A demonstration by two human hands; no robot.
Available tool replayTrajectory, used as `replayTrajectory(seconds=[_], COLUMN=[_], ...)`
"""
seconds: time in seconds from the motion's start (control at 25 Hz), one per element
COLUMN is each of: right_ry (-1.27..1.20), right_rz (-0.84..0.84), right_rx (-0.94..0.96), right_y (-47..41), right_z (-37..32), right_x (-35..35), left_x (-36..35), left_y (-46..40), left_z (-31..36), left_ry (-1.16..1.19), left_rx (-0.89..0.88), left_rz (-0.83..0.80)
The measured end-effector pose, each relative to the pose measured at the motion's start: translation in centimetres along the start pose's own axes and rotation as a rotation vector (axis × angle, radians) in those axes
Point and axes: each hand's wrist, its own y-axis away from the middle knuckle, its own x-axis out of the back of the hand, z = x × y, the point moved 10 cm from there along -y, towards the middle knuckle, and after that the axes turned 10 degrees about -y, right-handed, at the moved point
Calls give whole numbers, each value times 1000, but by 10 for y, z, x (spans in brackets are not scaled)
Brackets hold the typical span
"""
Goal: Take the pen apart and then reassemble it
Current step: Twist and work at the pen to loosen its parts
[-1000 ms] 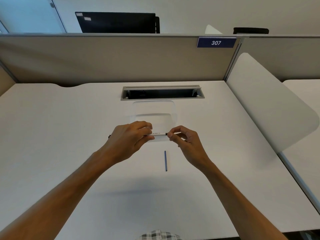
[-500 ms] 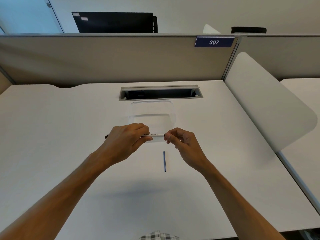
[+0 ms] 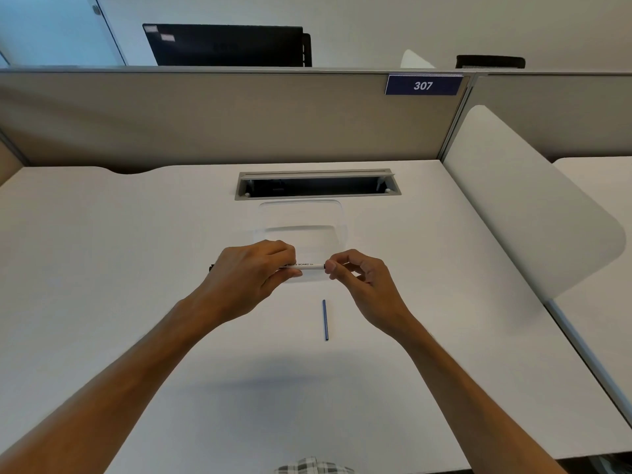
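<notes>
A white whiteboard pen (image 3: 305, 266) with black print is held level above the desk. My left hand (image 3: 251, 273) is closed around its left part, and a dark tip shows past the knuckles at the far left. With thumb and forefinger, my right hand (image 3: 359, 282) pinches the pen's right end. A thin blue refill rod (image 3: 325, 319) lies on the white desk (image 3: 119, 268), just below and between the hands, pointing toward me.
A clear plastic tray (image 3: 301, 217) sits right behind the hands. Beyond it is a grey cable slot (image 3: 318, 184), then a beige partition with a "307" sign (image 3: 423, 85). A white side divider (image 3: 530, 206) stands at the right.
Both hands stay on the pen with almost the same grip; the right fingers have shifted slightly at the pen's end. The blue rod has not moved.
</notes>
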Motion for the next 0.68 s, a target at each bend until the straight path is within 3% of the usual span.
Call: replayTrajectory(seconds=[0.68], right_ry=[4], right_rz=[-27], right_rx=[-18], right_y=[1], right_z=[3], right_x=[-2], left_x=[2], left_y=[2], left_z=[-2], left_ry=[-15], left_rx=[-7], left_rz=[16])
